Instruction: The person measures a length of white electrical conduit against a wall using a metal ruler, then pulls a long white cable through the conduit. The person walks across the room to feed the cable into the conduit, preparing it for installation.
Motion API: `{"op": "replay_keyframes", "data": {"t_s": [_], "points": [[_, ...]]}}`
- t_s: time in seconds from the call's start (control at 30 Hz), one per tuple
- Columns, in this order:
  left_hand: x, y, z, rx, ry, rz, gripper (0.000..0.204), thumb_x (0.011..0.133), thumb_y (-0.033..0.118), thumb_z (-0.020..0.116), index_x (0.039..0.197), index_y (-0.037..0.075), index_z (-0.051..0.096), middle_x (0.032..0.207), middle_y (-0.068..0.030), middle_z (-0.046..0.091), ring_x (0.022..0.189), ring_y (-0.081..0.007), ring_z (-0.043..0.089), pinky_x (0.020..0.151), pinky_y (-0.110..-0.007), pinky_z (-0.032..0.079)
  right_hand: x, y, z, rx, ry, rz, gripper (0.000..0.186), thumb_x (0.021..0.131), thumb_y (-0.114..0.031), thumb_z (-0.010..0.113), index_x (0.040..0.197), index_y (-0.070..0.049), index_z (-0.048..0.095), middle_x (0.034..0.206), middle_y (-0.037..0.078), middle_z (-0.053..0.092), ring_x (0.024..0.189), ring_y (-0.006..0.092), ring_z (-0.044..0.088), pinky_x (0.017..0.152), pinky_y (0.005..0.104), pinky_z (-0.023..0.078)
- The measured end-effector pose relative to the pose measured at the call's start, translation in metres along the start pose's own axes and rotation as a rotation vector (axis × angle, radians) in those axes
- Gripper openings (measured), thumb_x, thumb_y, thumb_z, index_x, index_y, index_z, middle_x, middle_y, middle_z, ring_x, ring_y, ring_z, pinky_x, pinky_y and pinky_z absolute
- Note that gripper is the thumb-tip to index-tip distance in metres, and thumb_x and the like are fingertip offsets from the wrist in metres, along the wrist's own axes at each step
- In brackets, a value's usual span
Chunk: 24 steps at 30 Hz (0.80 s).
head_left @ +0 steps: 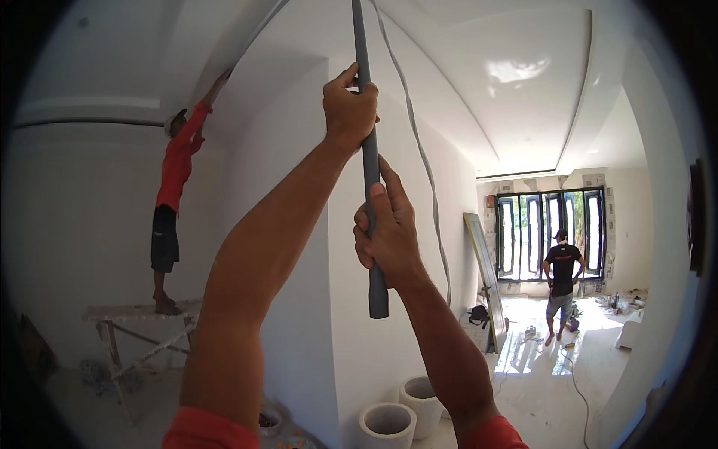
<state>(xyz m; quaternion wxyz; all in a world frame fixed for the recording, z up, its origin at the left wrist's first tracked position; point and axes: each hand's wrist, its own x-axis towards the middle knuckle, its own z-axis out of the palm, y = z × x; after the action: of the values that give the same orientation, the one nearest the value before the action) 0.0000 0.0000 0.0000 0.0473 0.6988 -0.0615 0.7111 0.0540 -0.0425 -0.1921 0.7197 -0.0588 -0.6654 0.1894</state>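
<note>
In both fists, grey pole (369, 172) upright: left hand (348, 111) above right hand (387, 232).

We lose the grey pole (371, 172) past the top edge, so its upper end stays unseen. Our left hand (348, 108) and right hand (389, 228) cover parts of its shaft. The wooden scaffold (138, 329) fades into the dark rim.

1. House interior under renovation: bare white walls (284, 224) and a stepped ceiling (516, 82).
2. A person in a red shirt (173, 202) stands on a rough trestle scaffold (138, 318), working at the ceiling.
3. White buckets (387, 425) and tools (572, 323) sit on the floor.
</note>
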Motion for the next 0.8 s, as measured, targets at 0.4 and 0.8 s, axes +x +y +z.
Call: {"op": "replay_keyframes", "data": {"t_s": [0.4, 0.8], "points": [[-0.042, 0.061, -0.008, 0.051, -0.006, -0.071, 0.057, 0.092, 0.001, 0.061, 0.147, -0.010, 0.051, 0.109, -0.0137, 0.065, 0.066, -0.0140, 0.063, 0.051, -0.030, 0.055, -0.067, -0.048, 0.029, 0.047, 0.023, 0.096, 0.054, 0.115, -0.030, 0.031, 0.165, -0.010, 0.022, 0.069, 0.000, 0.047, 0.041, 0.0046, 0.039, 0.034, 0.0239, 0.035], [-0.075, 0.173, 0.005, 0.041, -0.060, -0.137, 0.043, 0.095, 0.002, 0.061, 0.136, -0.011, 0.060, 0.084, -0.0090, 0.062, 0.064, -0.0147, 0.061, 0.053, -0.030, 0.054, -0.148, -0.154, 0.051, 0.125, 0.021, 0.155, 0.054, 0.114, -0.027, 0.031, 0.164, -0.010, 0.021, 0.074, 0.003, 0.049, 0.046, 0.0067, 0.043, 0.035, 0.0260, 0.038]]}}
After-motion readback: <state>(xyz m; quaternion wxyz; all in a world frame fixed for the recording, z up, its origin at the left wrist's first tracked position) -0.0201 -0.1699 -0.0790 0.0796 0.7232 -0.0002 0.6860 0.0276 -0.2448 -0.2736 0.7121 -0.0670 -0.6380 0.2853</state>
